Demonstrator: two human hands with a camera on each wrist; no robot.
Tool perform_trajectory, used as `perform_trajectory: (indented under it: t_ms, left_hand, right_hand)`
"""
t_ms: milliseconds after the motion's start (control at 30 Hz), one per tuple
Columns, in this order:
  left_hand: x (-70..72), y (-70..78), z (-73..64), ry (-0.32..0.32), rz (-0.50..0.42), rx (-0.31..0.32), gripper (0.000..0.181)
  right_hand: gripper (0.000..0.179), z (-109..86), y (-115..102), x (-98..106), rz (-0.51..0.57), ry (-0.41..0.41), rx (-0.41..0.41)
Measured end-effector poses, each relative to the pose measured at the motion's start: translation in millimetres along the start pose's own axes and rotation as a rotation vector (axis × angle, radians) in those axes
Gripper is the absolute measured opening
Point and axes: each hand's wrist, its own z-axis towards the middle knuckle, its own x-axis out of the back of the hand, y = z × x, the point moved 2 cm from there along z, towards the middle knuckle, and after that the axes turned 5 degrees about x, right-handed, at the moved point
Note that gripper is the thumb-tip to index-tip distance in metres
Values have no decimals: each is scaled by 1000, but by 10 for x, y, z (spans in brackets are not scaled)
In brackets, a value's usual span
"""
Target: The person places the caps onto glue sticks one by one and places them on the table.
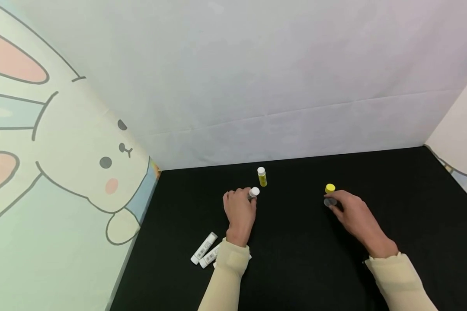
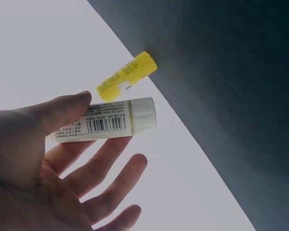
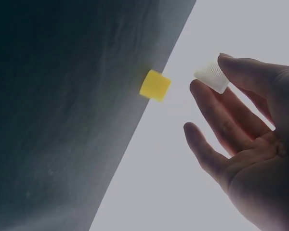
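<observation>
Soft, even light in the head view; over to the wrist views, hazy and dimmer! The pale wall (image 3: pixel 149 192) glows behind the shaded right hand (image 3: pixel 255 149); beyond its grip, the small yellow cylinder (image 3: pixel 155 86) looks soft-edged.

A slim white tube (image 2: pixel 108 124) with small dark print and a barcode is held at a tilt, a thin tan ring circling it beside its plain white end. It is close to the upright yellow tube (image 1: pixel 262 178), on the near side and slightly left. A short, see-through cap (image 3: pixel 213 77), finely ridged around its side, is held well to the yellow tube's right, also on the near side.
</observation>
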Motion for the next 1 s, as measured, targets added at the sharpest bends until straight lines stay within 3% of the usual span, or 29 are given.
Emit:
perform_trajectory:
  t_ms: [367,567,733,1000]
  left_hand:
    - [86,122,-128,-7,16,-28,10]
    - [109,188,-213,29,40,-64,17]
    - [101,233,-300,39,48,-84,19]
    - [122,293,-432,0,47,-100,21]
  right_hand:
    - [42,39,-245,-69,-9,72,206]
    - [47,45,-357,-114,-8,105,329]
    - [49,41,-450,-150,-11,114,384]
    - [50,49,-574,-181,19,124,472]
